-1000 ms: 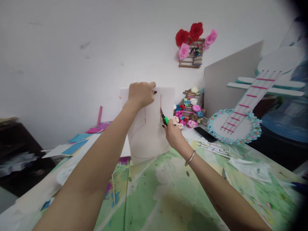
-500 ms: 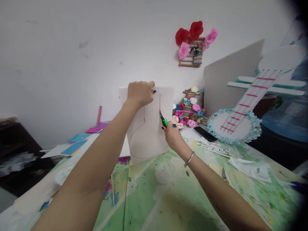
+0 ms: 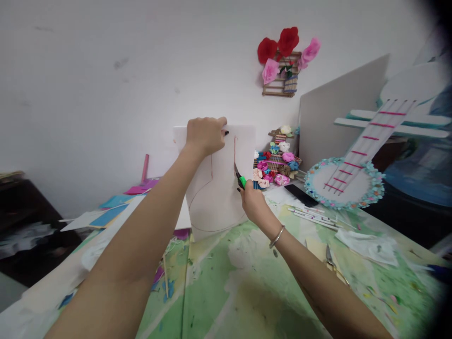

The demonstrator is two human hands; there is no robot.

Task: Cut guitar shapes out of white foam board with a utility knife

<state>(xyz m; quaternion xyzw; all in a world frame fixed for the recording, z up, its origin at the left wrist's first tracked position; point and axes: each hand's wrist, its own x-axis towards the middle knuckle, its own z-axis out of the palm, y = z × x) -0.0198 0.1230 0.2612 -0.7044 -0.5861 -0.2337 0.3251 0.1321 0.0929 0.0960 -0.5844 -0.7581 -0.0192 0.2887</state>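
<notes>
A white board (image 3: 217,202) stands upright on the table, with red vertical lines and a thin dark curved outline drawn on it. At its top edge, my left hand (image 3: 205,134) is closed over the board and grips it. My right hand (image 3: 254,201) is wrapped round a green and black craft knife (image 3: 242,181). The knife's blade meets the board along the right-hand red line, below that line's top end. Part of the left red line lies behind my left hand, and the board's lower right edge is partly behind my right hand.
Right of the board are a flower-covered craft (image 3: 278,162), a black phone (image 3: 301,196), several thin white sticks (image 3: 314,216) and scissors (image 3: 331,260). A decorated white banjo-like model (image 3: 353,174) leans at the far right. Coloured sheets (image 3: 111,215) lie on the left.
The knife and my right hand have barely moved against the board. My view has shifted slightly, and more of the scissors shows beside my right forearm.
</notes>
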